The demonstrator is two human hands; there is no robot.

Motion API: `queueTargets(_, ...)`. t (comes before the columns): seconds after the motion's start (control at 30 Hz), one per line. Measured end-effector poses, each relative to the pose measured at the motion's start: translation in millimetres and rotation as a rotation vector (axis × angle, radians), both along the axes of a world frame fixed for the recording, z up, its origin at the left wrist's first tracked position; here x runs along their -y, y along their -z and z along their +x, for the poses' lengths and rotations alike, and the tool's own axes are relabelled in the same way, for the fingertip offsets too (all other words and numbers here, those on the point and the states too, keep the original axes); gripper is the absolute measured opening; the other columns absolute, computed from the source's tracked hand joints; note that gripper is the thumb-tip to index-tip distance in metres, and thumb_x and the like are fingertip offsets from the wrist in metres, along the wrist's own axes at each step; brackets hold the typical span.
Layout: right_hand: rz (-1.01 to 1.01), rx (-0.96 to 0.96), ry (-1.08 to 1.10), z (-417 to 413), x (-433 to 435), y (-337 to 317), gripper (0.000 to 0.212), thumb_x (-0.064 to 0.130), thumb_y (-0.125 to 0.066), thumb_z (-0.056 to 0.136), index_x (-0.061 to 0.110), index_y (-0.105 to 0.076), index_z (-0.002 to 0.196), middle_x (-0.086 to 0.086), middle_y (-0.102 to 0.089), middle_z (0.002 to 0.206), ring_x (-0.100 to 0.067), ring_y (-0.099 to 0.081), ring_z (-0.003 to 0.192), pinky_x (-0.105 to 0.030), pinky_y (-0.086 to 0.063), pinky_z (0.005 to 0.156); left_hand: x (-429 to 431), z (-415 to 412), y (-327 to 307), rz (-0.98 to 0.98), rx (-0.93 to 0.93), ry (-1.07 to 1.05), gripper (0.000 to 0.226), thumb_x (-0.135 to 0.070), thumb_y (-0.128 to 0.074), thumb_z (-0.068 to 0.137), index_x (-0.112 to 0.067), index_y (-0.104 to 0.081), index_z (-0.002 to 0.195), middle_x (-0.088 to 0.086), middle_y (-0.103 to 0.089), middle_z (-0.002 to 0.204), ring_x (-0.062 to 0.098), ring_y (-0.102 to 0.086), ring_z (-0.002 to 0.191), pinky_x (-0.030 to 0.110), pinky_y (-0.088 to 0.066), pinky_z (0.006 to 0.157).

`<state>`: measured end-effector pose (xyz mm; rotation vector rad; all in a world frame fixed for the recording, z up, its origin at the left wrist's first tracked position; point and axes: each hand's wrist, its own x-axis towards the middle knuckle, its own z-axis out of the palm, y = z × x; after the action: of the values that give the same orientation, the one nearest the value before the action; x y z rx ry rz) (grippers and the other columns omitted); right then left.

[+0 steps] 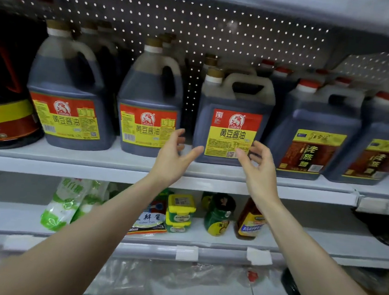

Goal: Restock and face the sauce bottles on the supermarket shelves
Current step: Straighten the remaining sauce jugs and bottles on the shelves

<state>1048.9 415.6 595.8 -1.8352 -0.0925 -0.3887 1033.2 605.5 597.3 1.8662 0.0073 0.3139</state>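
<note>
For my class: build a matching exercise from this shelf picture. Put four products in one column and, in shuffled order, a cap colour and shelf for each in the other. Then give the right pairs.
Column A
1. rightmost soy jug
2. vinegar jug
3. green jar
4. stacked tubs

Column B
a. red cap, upper shelf
b. yellow lids, lower shelf
c. tan cap, upper shelf
d. dark top, lower shelf

Pairs: 1-c, 2-a, 3-d, 4-b
</note>
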Motion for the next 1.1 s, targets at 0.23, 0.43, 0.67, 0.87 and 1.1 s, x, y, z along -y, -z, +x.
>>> queueTargets(0.23, -0.008, -0.029, -0.07, 19.0, 23.2, 10.5, 0.068, 0.036, -0.064, 0.089, 0.018, -0.031, 0.146, 0.007, -0.032, 0.138, -0.005, -0.04, 0.121, -0.02, -0.034, 0.096, 32.2, 23.6, 10.0, -0.073, -0.014, -0.005, 0.09, -0.041, -0.07, 0.082, -0.018, -0.018, 0.152, 0.0, -0.038, 0.151, 0.015, -0.039, 0.136, 0.04, -0.035, 0.112)
queueTargets(0.43, 0.021, -0.1, -0.221, 42.7, 31.1, 21.0, 0.091, 0.064, -0.061, 0.078, 0.029, -0.02, 0.152, 0.008, -0.036, 0.153, -0.013, -0.032, 0.141, -0.042, -0.029, 0.116, 36.2, 37.0, 17.9, -0.049, -0.019, -0.036, 0.111, -0.075, -0.069, 0.059, -0.031, -0.022, 0.15, -0.009, -0.046, 0.145, 0.012, -0.044, 0.132, 0.041, -0.038, 0.111)
queueTargets(0.67, -0.006, -0.113, -0.243, 61.6, 28.3, 25.2, 0.099, 0.074, -0.055, 0.071, 0.03, -0.018, 0.151, 0.007, -0.039, 0.151, -0.014, -0.037, 0.138, -0.045, -0.031, 0.114, 35.7, 43.3, 16.8, -0.029, -0.004, -0.014, 0.077, -0.046, -0.067, 0.081, -0.024, -0.032, 0.146, -0.009, -0.056, 0.133, 0.008, -0.053, 0.121, 0.038, -0.041, 0.108)
queueTargets(0.87, -0.093, -0.084, -0.185, 66.9, 29.6, 29.2, 0.066, 0.048, -0.05, 0.095, 0.028, -0.021, 0.151, 0.007, -0.049, 0.143, -0.017, -0.045, 0.131, -0.044, -0.035, 0.111, 31.4, 52.0, 26.0, -0.029, 0.026, -0.012, 0.062, -0.033, -0.064, 0.088, -0.023, -0.037, 0.142, -0.008, -0.058, 0.131, 0.01, -0.055, 0.119, 0.037, -0.044, 0.106)
queueTargets(1.1, -0.144, -0.084, -0.147, 67.1, 27.8, 28.6, 0.066, 0.05, -0.047, 0.095, 0.029, -0.019, 0.151, 0.006, -0.048, 0.144, -0.02, -0.045, 0.131, -0.044, -0.036, 0.11, 26.9, 58.3, 29.3, -0.018, 0.036, 0.0, 0.064, -0.034, -0.063, 0.089, -0.023, -0.034, 0.144, -0.006, -0.056, 0.134, 0.011, -0.053, 0.122, 0.04, -0.042, 0.108)
